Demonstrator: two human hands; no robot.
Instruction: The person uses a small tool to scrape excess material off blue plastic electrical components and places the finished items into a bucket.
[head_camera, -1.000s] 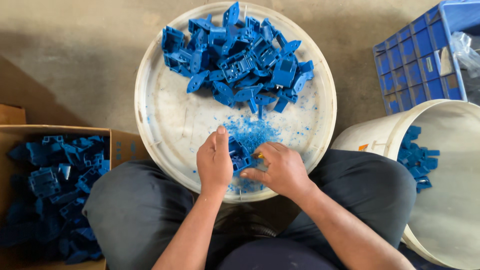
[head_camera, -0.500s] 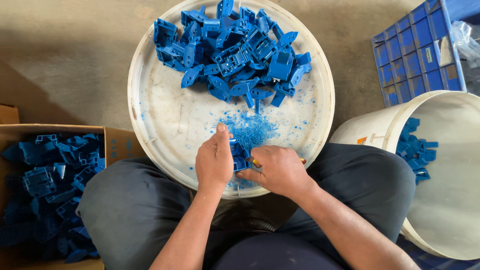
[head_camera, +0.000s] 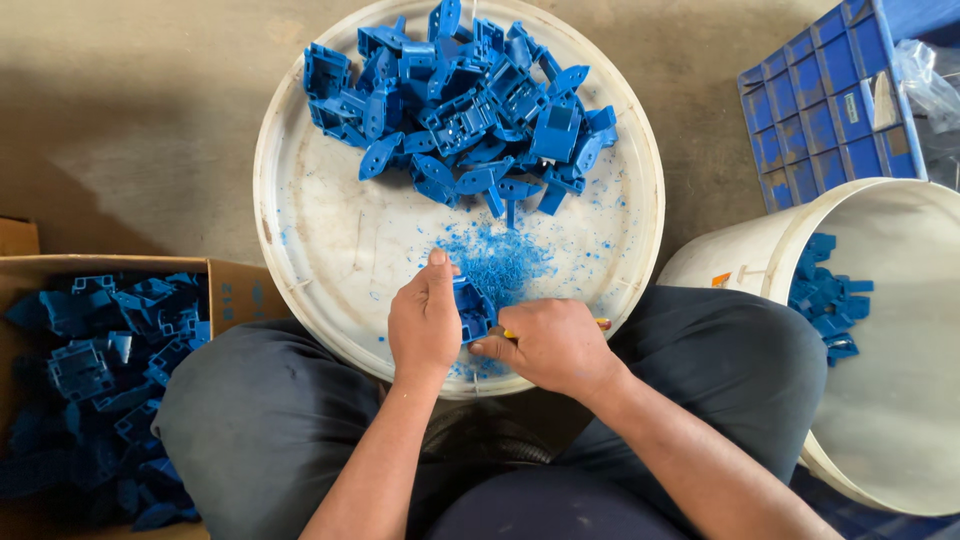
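Note:
My left hand grips a small blue plastic part over the near edge of a round white tray. My right hand is closed on a thin tool with a yellow handle, its tip hidden against the part. Blue shavings lie scattered on the tray just beyond my hands. A heap of blue plastic parts fills the far half of the tray.
A cardboard box of blue parts sits at my left knee. A white bucket with a few blue parts stands at my right. A blue crate lies at the far right. My legs in dark trousers frame the tray.
Both hands stay on the same blue part with only slight shifts. The view has drifted a little, so the tray sits higher in the picture.

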